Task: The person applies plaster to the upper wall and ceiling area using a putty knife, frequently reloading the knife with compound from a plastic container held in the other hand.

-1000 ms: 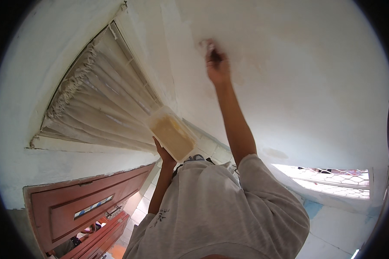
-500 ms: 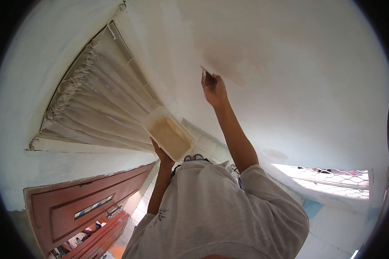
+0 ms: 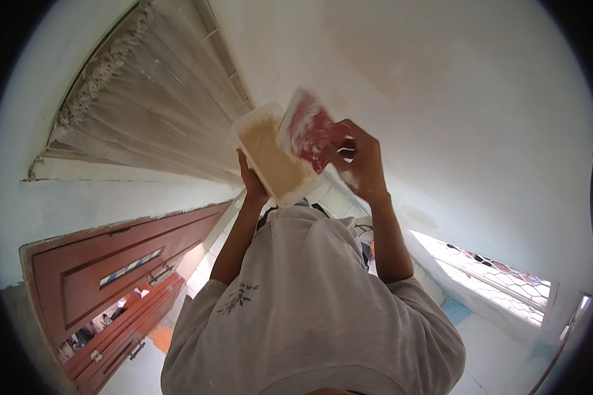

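Observation:
My left hand (image 3: 253, 183) grips the left side of a rectangular plastic tub (image 3: 295, 195), which is tilted. Beige paste (image 3: 267, 153) coats the inside of the tub. In my right hand (image 3: 365, 161) is a red putty spreader (image 3: 308, 122), its flat blade smeared with white. The blade is somewhat blurred and overlaps the tub's right edge; I cannot tell whether it touches the paste. The pale wall (image 3: 468, 145) ahead carries a faint brownish patch (image 3: 389, 59), up and to the right of the spreader.
A gathered beige curtain (image 3: 145, 112) covers a window at the left. Below it is a reddish-brown door (image 3: 112, 283), with people partly visible beyond its opening. At the lower right, a window with a wire grille (image 3: 501, 280) lets in light. Pale tiles show underfoot.
My right hand has come away from the wall, down to the tub, and the spreader's red face now shows. My left hand has raised the tub slightly.

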`<action>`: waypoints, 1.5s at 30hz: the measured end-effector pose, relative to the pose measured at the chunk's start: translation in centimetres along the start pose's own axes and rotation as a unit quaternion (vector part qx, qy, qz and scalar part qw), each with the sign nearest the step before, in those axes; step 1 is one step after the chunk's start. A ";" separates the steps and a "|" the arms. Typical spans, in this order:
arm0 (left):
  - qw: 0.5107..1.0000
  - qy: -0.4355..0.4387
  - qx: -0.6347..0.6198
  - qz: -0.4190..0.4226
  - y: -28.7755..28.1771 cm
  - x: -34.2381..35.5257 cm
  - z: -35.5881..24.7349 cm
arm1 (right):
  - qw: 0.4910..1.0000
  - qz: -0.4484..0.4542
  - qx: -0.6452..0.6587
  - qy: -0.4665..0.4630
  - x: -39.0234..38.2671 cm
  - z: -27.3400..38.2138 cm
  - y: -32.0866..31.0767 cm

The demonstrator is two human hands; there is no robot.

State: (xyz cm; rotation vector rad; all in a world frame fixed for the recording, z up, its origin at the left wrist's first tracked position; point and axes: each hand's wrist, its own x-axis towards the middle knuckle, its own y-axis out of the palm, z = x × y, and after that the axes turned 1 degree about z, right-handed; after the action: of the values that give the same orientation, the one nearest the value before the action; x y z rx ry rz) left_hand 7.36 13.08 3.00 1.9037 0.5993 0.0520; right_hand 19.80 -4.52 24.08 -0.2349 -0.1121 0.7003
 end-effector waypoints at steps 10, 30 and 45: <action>0.999 -0.019 -0.030 -0.040 2.7 -0.7 2.0 | 0.931 0.073 -0.357 -0.029 -0.3 -2.5 6.6; 0.997 0.014 -0.011 0.082 -2.3 -0.5 3.4 | 0.736 -0.033 0.666 0.117 1.4 -6.1 0.5; 0.999 0.041 -0.003 -0.016 -3.0 -1.4 2.4 | 0.635 0.014 0.761 -0.130 11.5 -2.0 -9.1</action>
State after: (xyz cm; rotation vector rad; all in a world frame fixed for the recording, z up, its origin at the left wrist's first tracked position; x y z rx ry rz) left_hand 5.75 11.29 -0.33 1.8938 0.6837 0.1108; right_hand 34.55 -4.16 24.68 1.5348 0.2389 0.6475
